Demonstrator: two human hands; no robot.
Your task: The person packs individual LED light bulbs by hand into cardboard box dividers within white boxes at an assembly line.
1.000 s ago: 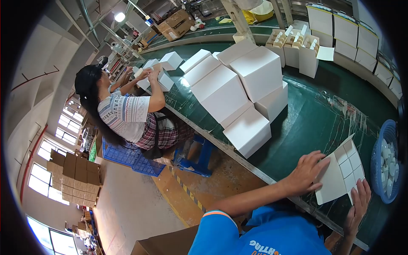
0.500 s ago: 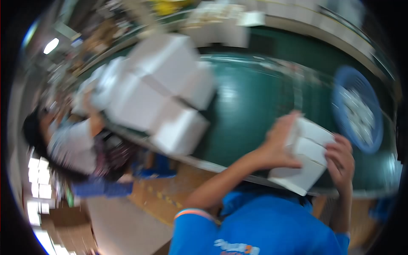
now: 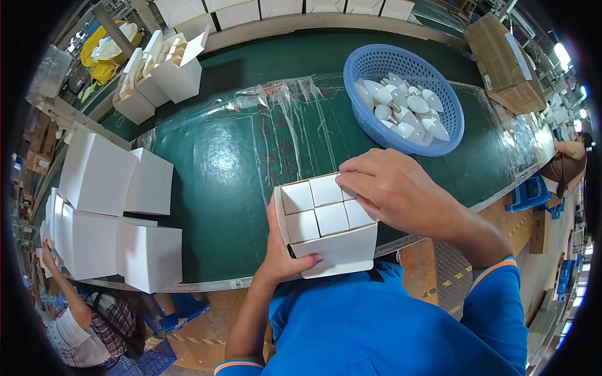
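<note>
Our right hand [image 3: 392, 185] has come from the side of the box [image 3: 345, 247] to above its top since half a second ago, and our view has swung to the right. Nearest us, both forearms reach out from blue sleeves [image 3: 498, 319] with orange trim, elbows bent. We hold the box close in front of our body, at the near edge of the bench [image 3: 219, 244], its top open and six white cartons [image 3: 332, 219] showing in two rows of three. Our left hand [image 3: 279, 247] is clamped on the box's left side — thumb across the near wall, fingers round the left one. Our right hand arches palm down, wrist bent inward, its fingertips on the far right carton; whether they pinch it or only press, we cannot tell.

Beyond that hand stands a blue basket [image 3: 354, 100] of white bulbs [image 3: 411, 109]. White boxes [image 3: 94, 241] are stacked to our left, with a co-worker [image 3: 72, 335] past them at the bench. Farther off we see open boxes [image 3: 177, 78] on the left, a brown case [image 3: 501, 59] on the right — and a row of white boxes [image 3: 235, 15] along the back.
</note>
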